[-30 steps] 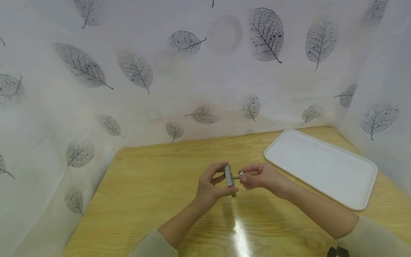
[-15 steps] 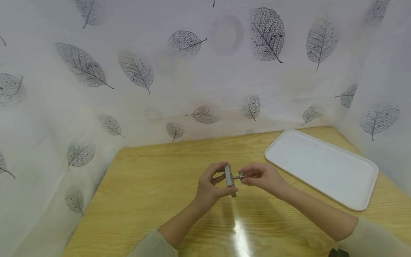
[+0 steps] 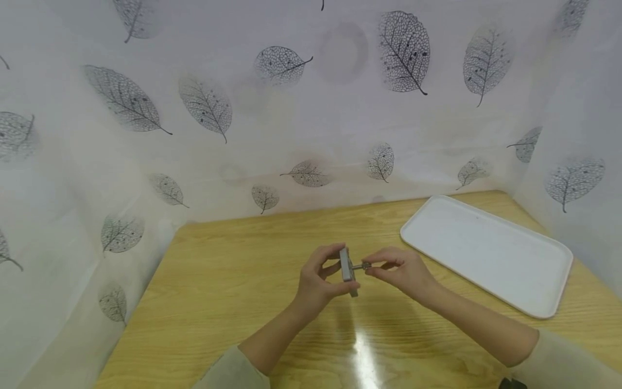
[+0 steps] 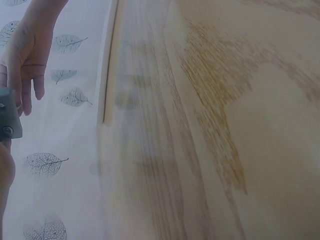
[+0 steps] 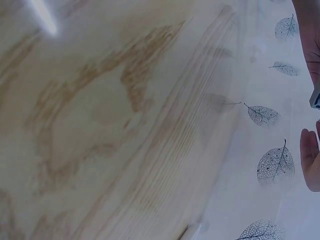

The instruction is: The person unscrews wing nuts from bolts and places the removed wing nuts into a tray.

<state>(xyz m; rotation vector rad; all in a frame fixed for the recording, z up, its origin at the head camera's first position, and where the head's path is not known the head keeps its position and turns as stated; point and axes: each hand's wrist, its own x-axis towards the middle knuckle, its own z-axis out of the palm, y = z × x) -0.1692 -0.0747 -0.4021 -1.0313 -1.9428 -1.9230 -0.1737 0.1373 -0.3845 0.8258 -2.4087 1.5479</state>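
Note:
My left hand (image 3: pixel 313 281) holds a flat grey metal block (image 3: pixel 345 265) on edge above the table, thumb below and fingers at the top. From the block's right face a thin silver rod sticks out, ending in a small metal knob (image 3: pixel 366 265). My right hand (image 3: pixel 405 270) pinches that knob between thumb and fingertips. In the left wrist view the block (image 4: pixel 10 117) shows round screw-like fittings on its face at the left edge. Only a corner of the block (image 5: pixel 315 99) appears in the right wrist view, beside my right hand (image 5: pixel 312 162).
A white rectangular tray (image 3: pixel 486 254) lies at the right of the wooden table (image 3: pixel 233 270). Leaf-patterned white sheeting (image 3: pixel 311 119) stands behind the table and along both sides. A small dark object (image 3: pixel 512 383) shows at the bottom edge near the right sleeve.
My right fingers have shifted round the knob, and the knob's angle has turned. The left hand keeps the block in nearly the same place.

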